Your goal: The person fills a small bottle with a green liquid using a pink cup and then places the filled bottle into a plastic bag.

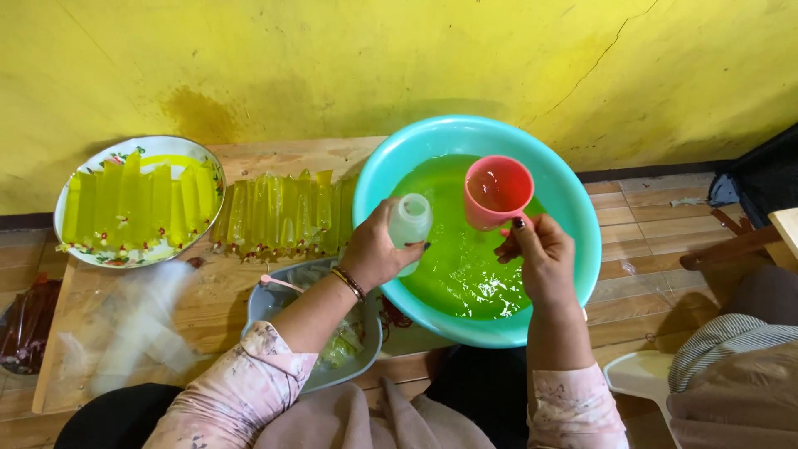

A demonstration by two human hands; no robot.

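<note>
a yellow wall (416, 58) fills the far side, and below it a low wooden worktop (224, 291) carries everything. the biggest thing on it is a turquoise basin (582, 249) at the right, holding bright green liquid (457, 266). at the far left sits a round flowered plate (133, 145) stacked with long filled bags of green liquid (133, 204), and a row of more filled bags (283, 214) lies between plate and basin. a smaller grey bowl (270, 303) sits near the left arm, and loose clear plastic (133, 324) lies on the near left of the worktop. over the basin, the right hand (540, 258) is closed on the handle of a pink cup (497, 191), which is held upright with liquid in it. the left hand (374, 249) is wrapped around a small clear funnel-like piece (411, 223) just left of the cup, above the basin's near left part. judging by this, the step in hand looks like filling: liquid is scooped and ready to go through the piece in the left hand. the next move calls for a steady tilt of the cup right over the opening, without spilling. whether a bag hangs under the funnel piece cannot be made out; the hand hides it. the grey bowl's contents are partly covered by the arm, the dark bundle at the far left edge is cut off, and striped cloth (715, 341) at the right is unclear.
</note>
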